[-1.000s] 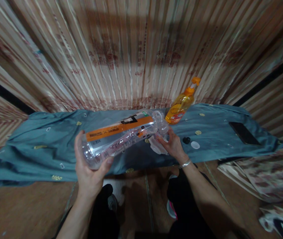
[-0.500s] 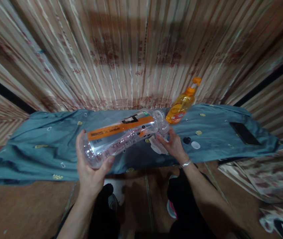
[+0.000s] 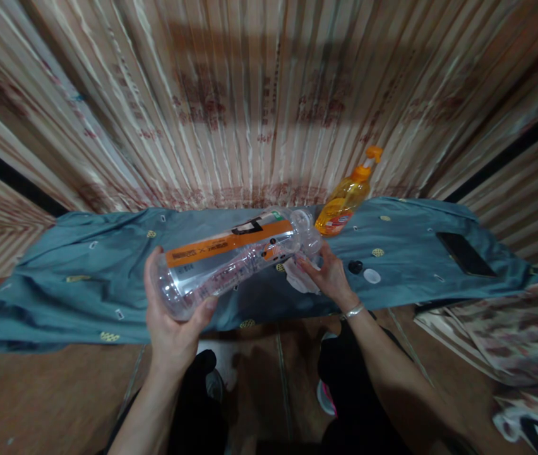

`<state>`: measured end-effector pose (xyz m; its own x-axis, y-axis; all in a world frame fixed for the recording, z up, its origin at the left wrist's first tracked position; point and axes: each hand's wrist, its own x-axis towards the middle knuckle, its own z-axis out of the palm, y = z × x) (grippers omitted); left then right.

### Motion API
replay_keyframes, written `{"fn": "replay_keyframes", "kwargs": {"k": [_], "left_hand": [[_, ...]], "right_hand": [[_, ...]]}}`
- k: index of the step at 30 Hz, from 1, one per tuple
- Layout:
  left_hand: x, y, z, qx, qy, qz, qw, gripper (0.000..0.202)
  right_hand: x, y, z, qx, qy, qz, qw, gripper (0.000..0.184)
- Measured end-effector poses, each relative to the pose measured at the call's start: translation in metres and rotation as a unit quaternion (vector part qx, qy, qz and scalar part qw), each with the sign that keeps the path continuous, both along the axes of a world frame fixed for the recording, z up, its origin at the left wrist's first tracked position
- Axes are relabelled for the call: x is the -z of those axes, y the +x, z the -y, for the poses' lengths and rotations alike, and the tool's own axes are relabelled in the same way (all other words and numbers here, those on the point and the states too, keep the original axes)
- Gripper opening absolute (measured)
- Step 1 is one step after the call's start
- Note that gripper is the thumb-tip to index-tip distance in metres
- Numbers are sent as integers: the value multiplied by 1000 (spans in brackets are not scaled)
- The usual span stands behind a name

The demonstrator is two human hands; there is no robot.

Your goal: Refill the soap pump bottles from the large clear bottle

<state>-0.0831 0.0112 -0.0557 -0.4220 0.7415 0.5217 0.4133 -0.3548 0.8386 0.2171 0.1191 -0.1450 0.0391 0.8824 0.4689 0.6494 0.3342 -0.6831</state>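
A large clear plastic bottle [image 3: 231, 248] with an orange and silver label lies tilted across my view, its neck end up and to the right. My left hand [image 3: 172, 322] is wrapped round its base, thumb on the near side. At the neck end, my right hand [image 3: 329, 273] pinches a crumpled white cloth or tissue [image 3: 300, 277] against the bottle. Some of its fingers are hidden behind the clear plastic. Just beyond that hand stands a pump bottle of yellow-orange liquid [image 3: 343, 203]. A small black cap [image 3: 355, 266] and a white round lid [image 3: 372, 276] lie to its right.
A narrow surface under a teal patterned cloth [image 3: 108, 272] runs across the view. Toward its right end lies a dark flat phone-like object [image 3: 465, 254]. Pleated patterned curtains [image 3: 240, 126] hang close behind and at the sides. Brown floor tiles [image 3: 259, 379] show below.
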Motion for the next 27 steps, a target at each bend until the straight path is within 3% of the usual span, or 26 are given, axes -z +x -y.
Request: {"fn": "replay_keyframes", "kwargs": {"k": [27], "left_hand": [[2,0,-1,-5,6,-20,1000,106]], "right_hand": [[-1,0,1,-4,-3,-12,1000,61]]}}
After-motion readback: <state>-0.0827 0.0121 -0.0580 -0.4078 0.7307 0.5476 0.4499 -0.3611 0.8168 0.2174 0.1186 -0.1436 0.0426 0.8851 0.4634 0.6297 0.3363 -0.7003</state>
